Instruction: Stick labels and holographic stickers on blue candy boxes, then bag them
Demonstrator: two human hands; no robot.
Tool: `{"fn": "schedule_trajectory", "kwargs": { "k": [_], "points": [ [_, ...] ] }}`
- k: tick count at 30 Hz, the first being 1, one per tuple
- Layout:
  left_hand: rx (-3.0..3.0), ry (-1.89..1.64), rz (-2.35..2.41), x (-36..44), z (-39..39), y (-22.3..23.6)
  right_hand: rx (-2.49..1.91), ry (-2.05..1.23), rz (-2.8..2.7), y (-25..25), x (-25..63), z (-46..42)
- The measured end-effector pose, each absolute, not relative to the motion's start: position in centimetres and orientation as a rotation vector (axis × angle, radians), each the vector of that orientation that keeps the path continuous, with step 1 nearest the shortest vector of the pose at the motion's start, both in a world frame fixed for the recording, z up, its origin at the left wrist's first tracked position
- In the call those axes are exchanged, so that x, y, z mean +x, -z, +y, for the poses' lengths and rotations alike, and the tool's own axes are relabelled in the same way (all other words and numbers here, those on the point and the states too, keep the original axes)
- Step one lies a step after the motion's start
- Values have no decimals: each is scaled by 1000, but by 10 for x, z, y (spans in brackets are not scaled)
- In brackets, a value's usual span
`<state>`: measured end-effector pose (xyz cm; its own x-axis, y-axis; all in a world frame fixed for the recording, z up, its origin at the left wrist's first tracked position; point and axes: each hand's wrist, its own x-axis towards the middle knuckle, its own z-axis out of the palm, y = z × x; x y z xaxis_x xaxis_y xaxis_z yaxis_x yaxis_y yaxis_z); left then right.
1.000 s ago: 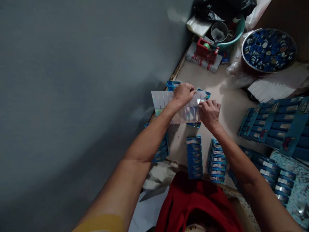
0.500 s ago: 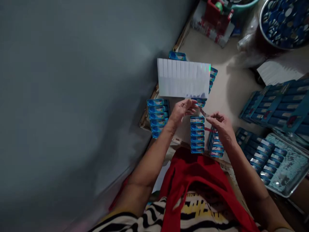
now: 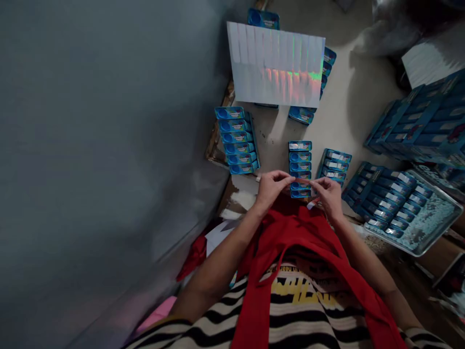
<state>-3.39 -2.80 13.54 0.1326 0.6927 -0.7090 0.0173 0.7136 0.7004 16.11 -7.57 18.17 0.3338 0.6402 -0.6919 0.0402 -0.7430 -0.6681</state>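
Observation:
My left hand (image 3: 271, 187) and my right hand (image 3: 328, 194) are close to my chest, each pinching one end of a thin sticker strip (image 3: 301, 182) stretched between them. The strip hangs just over the near end of a row of small blue boxes (image 3: 300, 167) on the table. Farther off lies the shiny holographic sticker sheet (image 3: 276, 64), resting on more blue boxes and touched by neither hand. A small white scrap shows under my right fingers.
Another row of blue boxes (image 3: 236, 140) lies at the left table edge, one more row (image 3: 336, 165) to the right. A metal tray (image 3: 410, 213) with filled blue display cards sits at right. More display cards (image 3: 421, 121) lie beyond. A grey wall runs along the left.
Both hands left the sticker sheet and drew back toward my body, carrying a thin strip peeled from it. The camera tilted down, so the sheet now sits higher in view.

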Motion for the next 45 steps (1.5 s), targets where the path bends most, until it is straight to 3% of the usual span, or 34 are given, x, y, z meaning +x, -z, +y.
{"fn": "schedule_trajectory", "kwargs": {
  "k": [5,16,36,45],
  "points": [
    [573,-613,1525,-33,-63,-114,-2213,-1211,-797,-150,141,-89],
    [583,-771,1523,-23,-4,-91,-2413,-1002,-1171,-127,138,-19],
    [503,-752,1486,-22,10,-68,-2479,-963,-1301,-111,141,1],
    [138,-753,1469,2,12,-32,-2362,-1116,-996,-99,165,6]
  ]
}}
